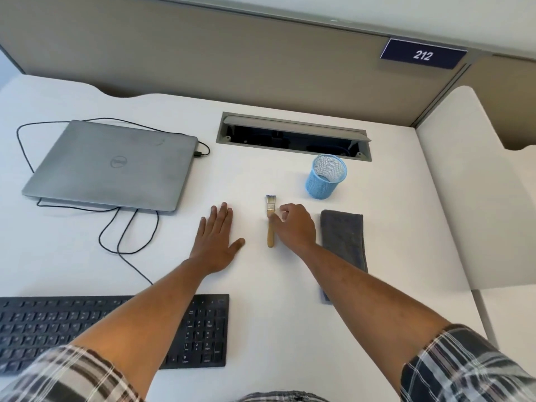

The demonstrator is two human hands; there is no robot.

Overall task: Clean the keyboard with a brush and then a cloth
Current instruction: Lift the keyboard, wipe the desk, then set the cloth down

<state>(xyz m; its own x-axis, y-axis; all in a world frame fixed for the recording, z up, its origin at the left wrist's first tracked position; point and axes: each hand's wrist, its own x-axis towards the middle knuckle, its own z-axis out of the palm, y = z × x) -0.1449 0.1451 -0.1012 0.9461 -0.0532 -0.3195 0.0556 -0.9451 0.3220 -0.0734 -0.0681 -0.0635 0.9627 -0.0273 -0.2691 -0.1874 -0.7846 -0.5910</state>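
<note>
Keyboard (116, 329) waits near the desk edge while right hand (294, 227) curls fingers onto the brush (271, 224) handle for pickup, left hand (216, 239) flat, empty, steadying.

My black keyboard (200, 329) lies flat at the near left of the desk, partly under my left forearm. The brush (270, 224), with a light wooden handle and short bristles pointing far, lies in the middle. The grey cloth (343, 236), folded into a long strip, lies flat just right of it, its near end under my right forearm.
</note>
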